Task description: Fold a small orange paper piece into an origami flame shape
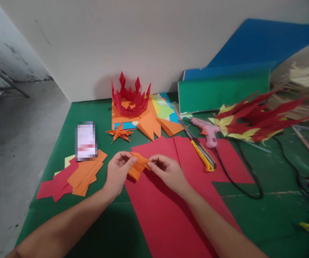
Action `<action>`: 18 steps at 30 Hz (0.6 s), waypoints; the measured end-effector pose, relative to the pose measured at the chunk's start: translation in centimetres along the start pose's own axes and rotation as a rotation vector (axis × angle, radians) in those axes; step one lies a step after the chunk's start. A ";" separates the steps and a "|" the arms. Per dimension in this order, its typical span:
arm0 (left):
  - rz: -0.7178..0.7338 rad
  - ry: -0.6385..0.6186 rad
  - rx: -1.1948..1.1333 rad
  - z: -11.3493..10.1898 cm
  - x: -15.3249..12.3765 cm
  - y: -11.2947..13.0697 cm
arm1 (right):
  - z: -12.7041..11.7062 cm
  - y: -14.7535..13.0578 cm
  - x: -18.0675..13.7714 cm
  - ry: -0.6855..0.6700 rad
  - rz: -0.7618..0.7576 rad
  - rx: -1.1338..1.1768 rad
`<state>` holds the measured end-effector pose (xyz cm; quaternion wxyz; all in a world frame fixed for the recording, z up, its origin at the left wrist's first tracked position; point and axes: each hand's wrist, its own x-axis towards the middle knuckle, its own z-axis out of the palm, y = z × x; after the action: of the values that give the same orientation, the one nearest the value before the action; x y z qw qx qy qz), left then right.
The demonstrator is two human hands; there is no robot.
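Note:
Between my two hands is a partly folded piece of orange paper point(136, 172), held above large red paper sheets point(165, 215). My left hand point(118, 171) pinches its left side between thumb and fingers. On its right corner, the thumb and fingers of my right hand point(167, 172) are closed. An orange folded paper star point(120, 133) lies just beyond my left hand. Farther back, a red folded paper crown point(131, 102) stands on stacked coloured paper. Orange folded paper points point(150, 123) lie in front of that stack.
Paper strips point(85, 173) and a blurred-out flat object point(86, 140) lie at left. To the right are a yellow utility knife point(202, 156), a pink glue gun point(206, 130) with a black cord, and a red-yellow paper crown point(256, 118). A green board point(224, 94) leans behind.

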<state>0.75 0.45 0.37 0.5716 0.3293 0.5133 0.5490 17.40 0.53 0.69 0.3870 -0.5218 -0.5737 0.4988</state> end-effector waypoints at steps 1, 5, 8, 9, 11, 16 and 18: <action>0.014 -0.001 -0.007 0.0 0.0 0.1 | 0.0 0.0 0.0 -0.004 -0.010 -0.012; 0.017 -0.085 -0.041 0.1 -0.1 0.6 | -0.1 0.0 -0.2 0.003 -0.042 -0.053; -0.052 -0.194 0.008 0.2 -0.2 0.8 | -0.2 0.0 -0.3 0.056 -0.059 -0.039; -0.081 -0.226 0.023 0.2 -0.3 0.8 | -0.2 -0.1 -0.3 0.071 -0.054 -0.016; -0.128 -0.264 0.033 0.2 -0.3 0.8 | -0.3 -0.2 -0.2 0.085 -0.023 0.034; -0.106 -0.177 0.038 0.3 -0.5 0.8 | -0.3 -0.3 -0.1 0.124 0.032 0.100; -0.091 -0.164 0.046 0.3 -0.6 0.8 | -0.4 -0.3 -0.1 0.142 0.021 0.090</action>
<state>0.87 0.09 1.38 0.6284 0.3625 0.4915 0.4818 17.70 0.48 1.07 0.4444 -0.5439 -0.5164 0.4899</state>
